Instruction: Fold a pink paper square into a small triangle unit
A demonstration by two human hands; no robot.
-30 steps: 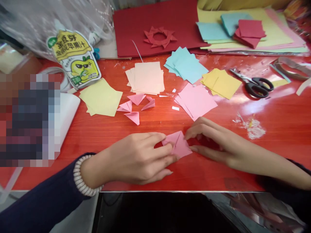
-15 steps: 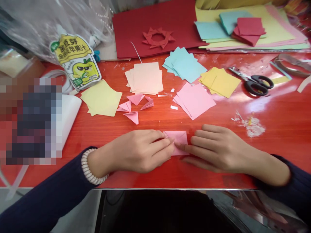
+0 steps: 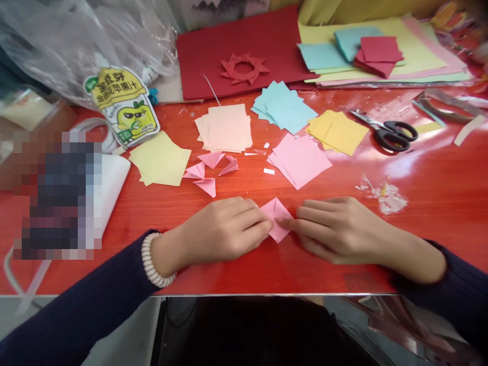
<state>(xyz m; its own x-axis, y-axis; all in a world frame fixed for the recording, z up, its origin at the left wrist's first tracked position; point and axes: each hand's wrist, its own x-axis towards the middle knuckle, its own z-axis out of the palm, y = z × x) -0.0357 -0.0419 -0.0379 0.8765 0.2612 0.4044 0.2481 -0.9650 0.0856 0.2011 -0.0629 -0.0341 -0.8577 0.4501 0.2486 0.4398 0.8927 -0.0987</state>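
Observation:
Between my hands, near the table's front edge, lies a small pink paper [image 3: 277, 231] folded into a diamond with a crease running down from its top corner. My left hand [image 3: 232, 229] has its fingertips closed on the paper's left side. From the right, my right hand [image 3: 335, 229] presses a fingertip on the middle of the paper, its other fingers curled beside the right corner. Just beyond, several folded pink paper pieces [image 3: 206, 186] lie in a loose cluster. A stack of pink paper squares [image 3: 301, 160] rests farther back.
Yellow-green [image 3: 162, 160], peach [image 3: 229, 127], blue [image 3: 290, 109] and yellow squares [image 3: 346, 134] lie behind. Black-handled scissors [image 3: 392, 134] and white scraps [image 3: 392, 198] are on the right. A drink pouch [image 3: 129, 112] stands back left; a red paper ring [image 3: 244, 68] lies on dark red sheets [image 3: 198, 51].
The pink paper has gone from a rectangle with folded corners to a diamond. Both hands stay on it, with the fingers slightly shifted. The whole view has moved a little.

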